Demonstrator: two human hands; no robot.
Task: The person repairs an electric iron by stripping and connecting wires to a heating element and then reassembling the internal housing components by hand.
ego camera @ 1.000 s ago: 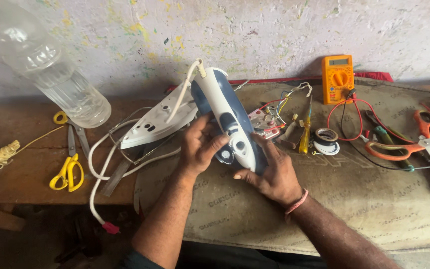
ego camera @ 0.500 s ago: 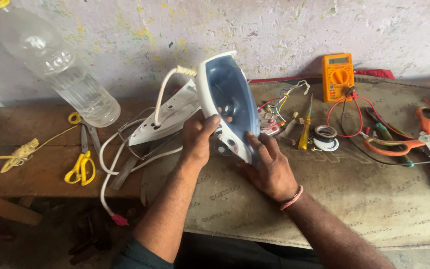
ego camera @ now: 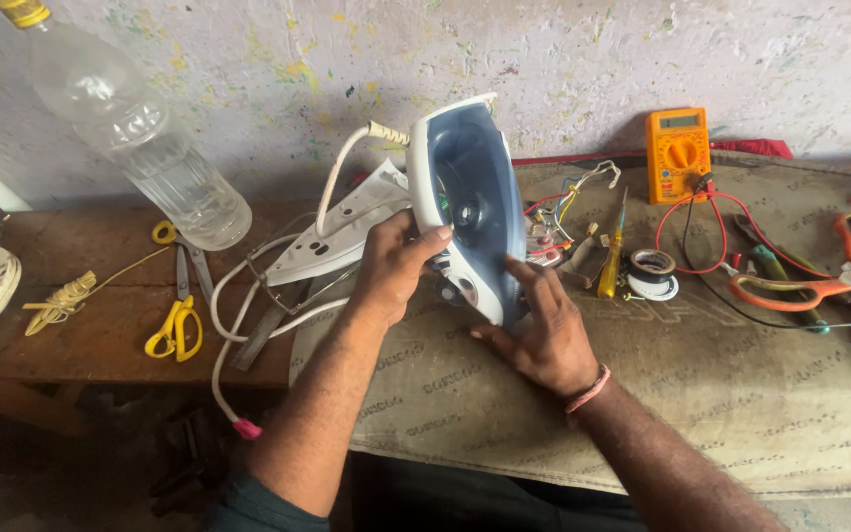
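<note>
The blue and white plastic shell of an electric iron (ego camera: 470,202) is standing tilted on edge above the burlap-covered table (ego camera: 741,394), its long axis running from the pointed nose near the wall down toward the person. The left hand (ego camera: 401,261) is clamping the shell's left rim, fingers curled over the edge and thumb pressing from outside. The right hand (ego camera: 544,330) is lying lower and to the right, fingers spread flat and apart against the shell's lower inner face, index finger pointing up into the hollow. Both hands are touching the shell; the left is carrying most of the grip, while the right is steadying from beneath.

Just behind the shell, the white soleplate housing (ego camera: 347,232) is lying on the table with a white power cord (ego camera: 238,325) looping down over the near edge. To the right, loose coloured wires (ego camera: 568,202), a yellow-handled screwdriver (ego camera: 613,261) and a roll of black tape (ego camera: 653,266) are sitting close by, leaving little room on that side. An orange multimeter (ego camera: 679,153) and orange-handled scissors (ego camera: 819,276) are lying farther right. On the left, a clear plastic bottle (ego camera: 135,133) and yellow-handled scissors (ego camera: 176,320) are standing well apart. Open burlap is lying in front of the hands, toward the person.
</note>
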